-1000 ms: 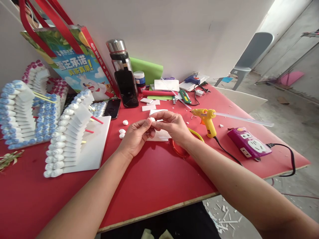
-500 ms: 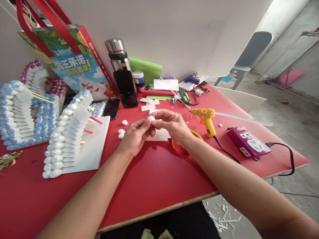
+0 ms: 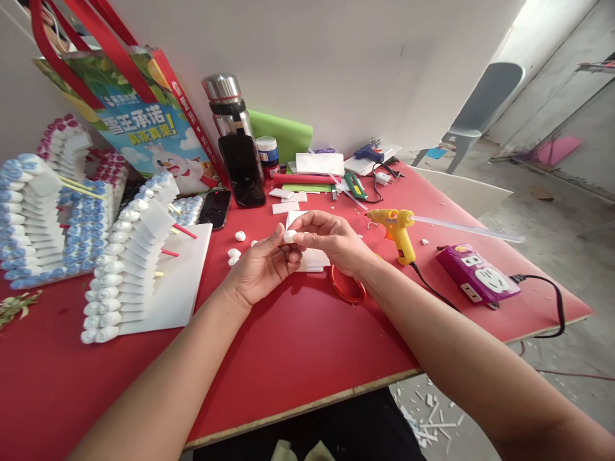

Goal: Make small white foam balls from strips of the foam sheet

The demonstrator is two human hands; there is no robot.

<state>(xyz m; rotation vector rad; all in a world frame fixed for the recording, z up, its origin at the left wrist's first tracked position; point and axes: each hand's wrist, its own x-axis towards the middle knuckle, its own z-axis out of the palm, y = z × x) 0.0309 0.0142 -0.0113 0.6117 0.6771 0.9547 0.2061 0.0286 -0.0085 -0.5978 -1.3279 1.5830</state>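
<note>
White pellet (image 3: 289,236) is pinched between thumb and forefinger of the right hand (image 3: 336,242), held above the sheet (image 3: 314,261) at mid-table. Half a second earlier both hands pinched it. The left hand (image 3: 262,267) has since loosened and dropped, palm up, fingers half curled, gripping nothing, thumb just beside the pellet (contact cannot be confirmed). Judgement: the shaping looks near done, with the hold passed to the right. Clearances: model (image 3: 129,256) near on the left, scissors (image 3: 346,291) just under the right wrist, glue gun (image 3: 400,232) and its cord near on the right. Bare table (image 3: 298,358) runs from the hands to the near edge.
</note>
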